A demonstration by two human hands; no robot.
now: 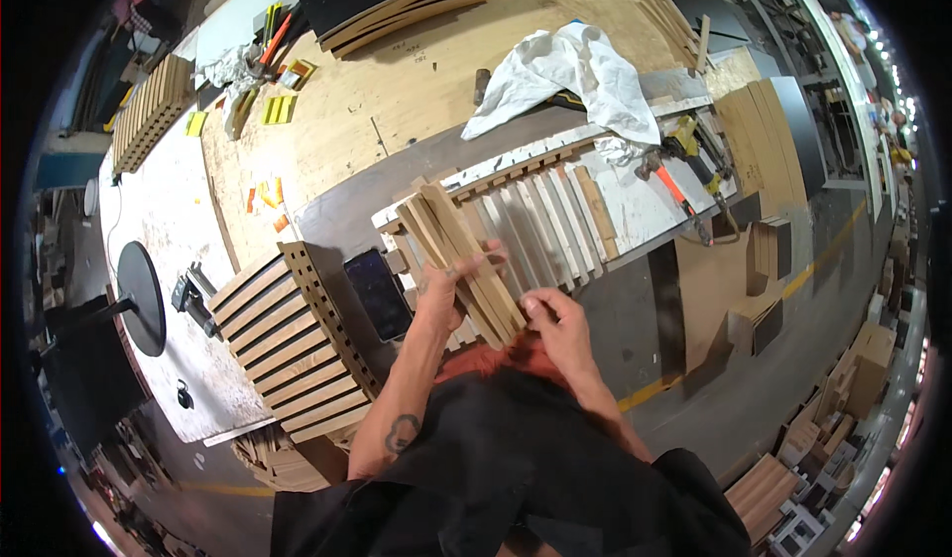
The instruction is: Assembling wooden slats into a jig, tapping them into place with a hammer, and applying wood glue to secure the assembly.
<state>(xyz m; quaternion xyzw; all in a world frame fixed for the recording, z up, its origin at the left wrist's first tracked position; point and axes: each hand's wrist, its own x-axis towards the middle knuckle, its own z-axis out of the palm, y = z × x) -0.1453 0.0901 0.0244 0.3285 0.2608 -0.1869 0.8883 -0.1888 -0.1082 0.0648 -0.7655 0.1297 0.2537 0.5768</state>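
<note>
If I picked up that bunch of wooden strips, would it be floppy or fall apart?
The wooden strips would probably feel stiff, because they look straight. They might slide apart, since no band shows around them and the left hand is gripping them together.

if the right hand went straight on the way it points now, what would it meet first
Probably the near end of the wooden strips held in the left hand: the right hand points up-left toward them, perhaps touching; depth is unclear.
</note>
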